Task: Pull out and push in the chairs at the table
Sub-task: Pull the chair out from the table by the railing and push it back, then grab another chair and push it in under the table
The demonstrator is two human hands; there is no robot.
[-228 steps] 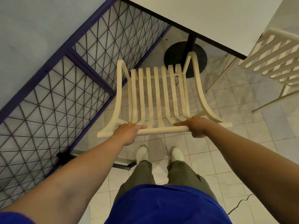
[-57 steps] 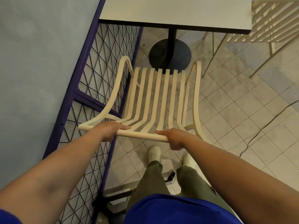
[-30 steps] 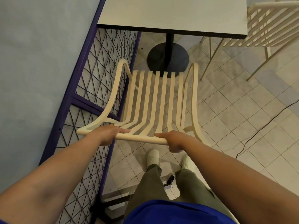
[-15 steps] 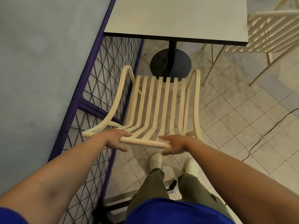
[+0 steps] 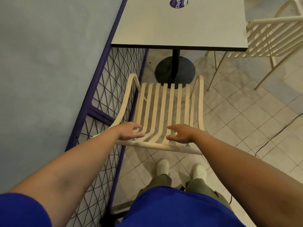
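From the head view I see both hands out in front, above the back of the cream slatted chair [image 5: 164, 112]. My left hand [image 5: 129, 131] hovers over the left end of the top rail [image 5: 157, 146], fingers loosely spread and curled a little, holding nothing; I cannot tell whether the fingertips brush the slats beneath. My right hand [image 5: 180, 133] is the same on the other side, fingers apart, thumb pointing inward, also gripping nothing and lying just above the rail rather than wrapped on it. The chair stands pulled away from the table [image 5: 180, 27], its seat front near the round black base [image 5: 175, 71] of the table's post but not under the white tabletop. Its left armrest runs close along the purple wire-mesh partition [image 5: 113, 82], which stands against a blue-grey wall [image 5: 49, 63]. A second chair [image 5: 268, 35] of the same cream slats stands at the table's right side, partly cut off by the frame edge. A purple round sticker [image 5: 178, 2] lies on the far part of the tabletop. Below the rail I see white shoes [image 5: 162, 166] on the pale tiled floor [image 5: 246, 112], and a dark cable [image 5: 278, 130] trails across the tiles at right.
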